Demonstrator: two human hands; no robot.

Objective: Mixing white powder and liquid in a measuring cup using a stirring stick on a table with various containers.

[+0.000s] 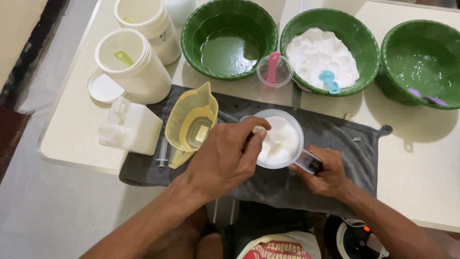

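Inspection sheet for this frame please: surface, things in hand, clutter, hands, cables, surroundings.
Surface: white table with a dark grey towel spread under the work.
Things in hand: clear measuring cup holding a white mixture, with a stirring tool in it, mostly hidden by the hand.
Clutter: yellow measuring jug, syringe, white jerrycan, two open white jars, a lid, three green bowls, one with white powder, small clear cup with pink spoon.
Hands: left hand holds the stirrer in the cup; right hand grips the cup's handle.
Cables: nothing seen.
Surroundings: pale floor, the person's knees below.
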